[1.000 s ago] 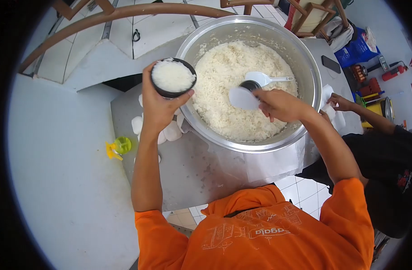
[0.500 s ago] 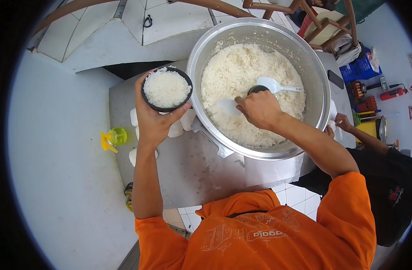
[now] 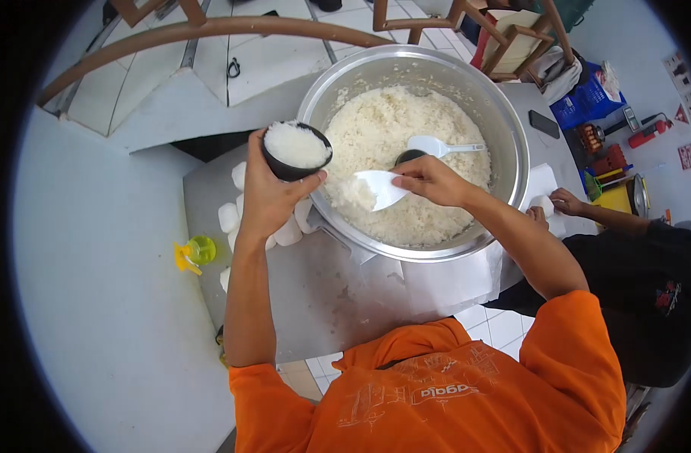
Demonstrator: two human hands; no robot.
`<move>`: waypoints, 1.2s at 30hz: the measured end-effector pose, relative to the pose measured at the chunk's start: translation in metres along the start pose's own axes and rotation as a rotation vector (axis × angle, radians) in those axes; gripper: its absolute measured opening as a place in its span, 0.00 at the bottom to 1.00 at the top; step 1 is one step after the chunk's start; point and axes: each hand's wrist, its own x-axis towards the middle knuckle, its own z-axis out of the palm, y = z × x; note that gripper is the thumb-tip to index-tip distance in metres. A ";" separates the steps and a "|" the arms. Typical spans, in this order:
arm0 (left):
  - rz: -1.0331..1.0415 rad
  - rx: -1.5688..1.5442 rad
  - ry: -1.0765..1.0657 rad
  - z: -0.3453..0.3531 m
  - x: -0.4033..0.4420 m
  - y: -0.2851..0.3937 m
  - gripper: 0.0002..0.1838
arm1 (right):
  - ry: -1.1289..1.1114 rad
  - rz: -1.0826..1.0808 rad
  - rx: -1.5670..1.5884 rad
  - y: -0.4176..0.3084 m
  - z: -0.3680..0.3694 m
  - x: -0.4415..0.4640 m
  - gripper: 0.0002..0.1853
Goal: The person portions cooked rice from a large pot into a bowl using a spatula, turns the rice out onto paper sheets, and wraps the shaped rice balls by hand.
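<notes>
Ctr frame, R hand [image 3: 434, 183] is gripping paddle [image 3: 385, 188], prob. scooping rice [image 3: 352, 193]; L hand [image 3: 272, 195] is clasping bowl [image 3: 286, 171]; next prob. needing level paddle.

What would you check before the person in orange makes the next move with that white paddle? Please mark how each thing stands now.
1. Black bowl held: ok, the left hand grips it.
2. Spare room in it: not ok, the bowl's rice already heaps up to the rim.
3. White paddle gripped: ok, the right hand has its handle end.
4. Paddle loaded: ok, a clump of rice sits at its tip.
5. White spoon out of the way: ok, it lies apart from the paddle inside the pot.
6. Bowl's rice packed firmly: cannot tell.
</notes>
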 end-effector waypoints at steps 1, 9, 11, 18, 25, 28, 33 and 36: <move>0.009 -0.012 -0.027 0.004 0.000 0.002 0.47 | 0.066 0.025 0.018 -0.001 -0.011 -0.011 0.15; 0.079 -0.082 -0.181 0.102 0.004 0.004 0.47 | 0.622 -0.086 -0.963 -0.069 -0.005 -0.072 0.26; 0.036 -0.141 -0.167 0.119 0.004 0.014 0.46 | 0.641 -0.166 -1.053 -0.071 0.005 -0.083 0.29; 0.238 -0.171 -0.125 0.119 -0.009 0.035 0.47 | 0.554 -0.089 0.067 -0.089 -0.062 -0.112 0.20; 0.296 0.064 -0.010 0.132 -0.026 0.044 0.49 | 0.210 0.095 0.319 -0.083 -0.045 -0.100 0.18; 0.227 0.204 -0.008 0.134 -0.024 0.047 0.49 | 0.394 -0.299 0.002 -0.070 -0.011 -0.088 0.17; 0.252 0.115 0.001 0.133 -0.029 0.046 0.52 | 0.289 -0.186 0.086 -0.085 -0.021 -0.098 0.18; 0.180 0.019 -0.017 0.125 -0.054 0.066 0.54 | 0.360 -0.337 0.071 -0.086 -0.024 -0.124 0.17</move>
